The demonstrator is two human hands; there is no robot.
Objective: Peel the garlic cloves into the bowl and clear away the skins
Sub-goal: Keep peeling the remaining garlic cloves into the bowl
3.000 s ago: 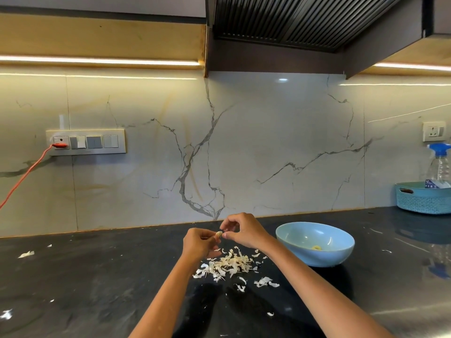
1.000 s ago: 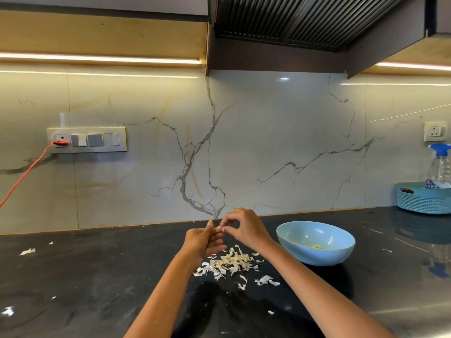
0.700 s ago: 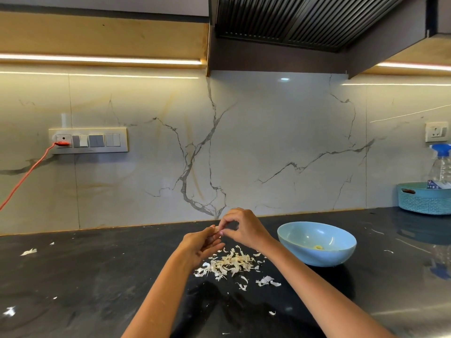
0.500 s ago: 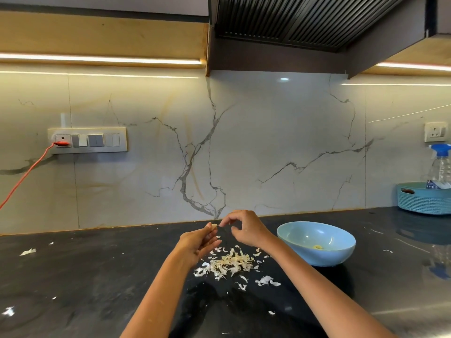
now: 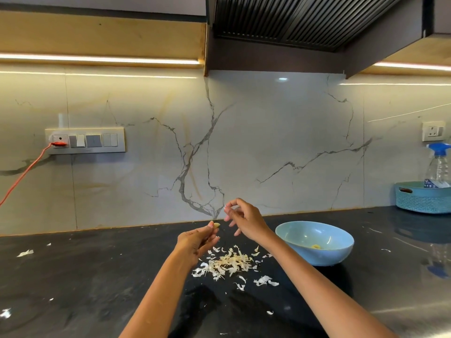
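Observation:
My left hand [image 5: 195, 242] pinches a small yellowish garlic clove [image 5: 216, 225] at its fingertips, above the black counter. My right hand [image 5: 245, 220] is raised a little to the right of the clove and apart from it. Its thumb and forefinger pinch what looks like a thin sliver of skin [image 5: 228, 207]. A heap of pale garlic skins [image 5: 229, 263] lies on the counter under both hands. To the right stands the light blue bowl [image 5: 341, 252], with one peeled clove [image 5: 316, 246] at its bottom.
Stray skin bits [image 5: 25, 252] lie at the far left of the counter. A teal basket [image 5: 422, 200] with a spray bottle [image 5: 439, 164] stands at the back right. An orange cable [image 5: 24, 174] runs from the wall socket panel [image 5: 85, 140]. A dark hood hangs overhead.
Both hands were together working on the clove. My right hand has pulled up and to the right, away from the clove, which stays in my left hand's fingertips.

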